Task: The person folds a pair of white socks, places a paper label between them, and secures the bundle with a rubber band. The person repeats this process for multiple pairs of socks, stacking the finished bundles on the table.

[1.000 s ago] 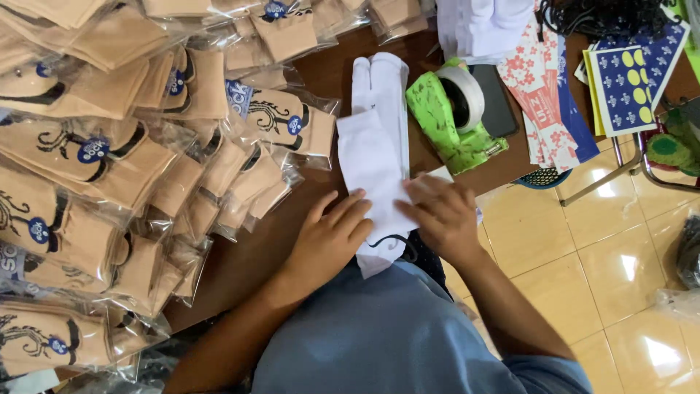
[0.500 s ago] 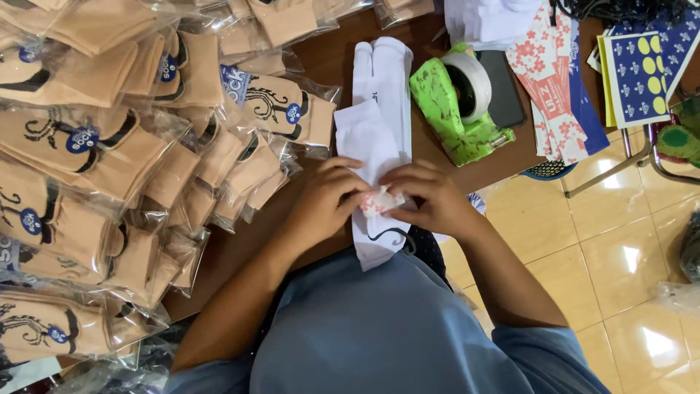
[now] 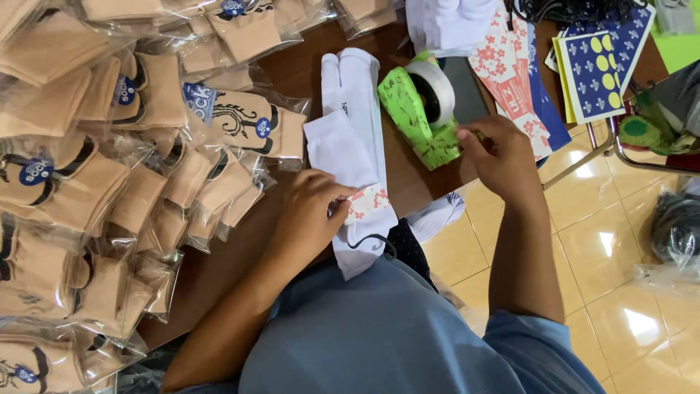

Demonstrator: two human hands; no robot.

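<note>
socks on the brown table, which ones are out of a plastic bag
The white split-toe socks in the middle, pinned under the left hand with a floral paper band. The beige socks beside them are all sealed in clear bags.

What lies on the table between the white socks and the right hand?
In the head view, the green tape dispenser stands between the white socks and the right hand, whose fingers touch the dispenser's end.
</note>
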